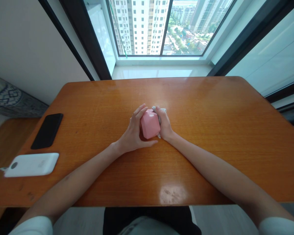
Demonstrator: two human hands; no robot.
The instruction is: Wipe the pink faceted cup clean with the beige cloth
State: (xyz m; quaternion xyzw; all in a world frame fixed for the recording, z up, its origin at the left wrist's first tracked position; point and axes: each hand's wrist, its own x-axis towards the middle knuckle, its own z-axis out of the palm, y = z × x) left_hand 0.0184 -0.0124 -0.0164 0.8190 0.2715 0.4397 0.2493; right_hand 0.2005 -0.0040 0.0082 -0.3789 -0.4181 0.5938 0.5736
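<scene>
A pink faceted block (150,124) is held near the middle of the worktop (222,130), and it is gripped between both hands. Whether its underside touches the wood cannot be told. A small white piece (162,110) is seen at its far right corner, partly hidden by the right hand (164,124), and what it is cannot be made out.

The block's left side is clasped by the left hand (131,134), with the fingers (140,111) closed around it and the thumb laid along its near edge. Its right side is pressed by the right hand, whose fingers (158,112) are closed against the block and the white piece.

Well to the left, a black smartphone (47,131) lies face up on the worktop. Nearer, at the worktop's left edge, a white power bank (30,164) is lying flat. Beyond the worktop's far edge, a tall window (186,29) looks out on high-rise apartment blocks (139,26).
</scene>
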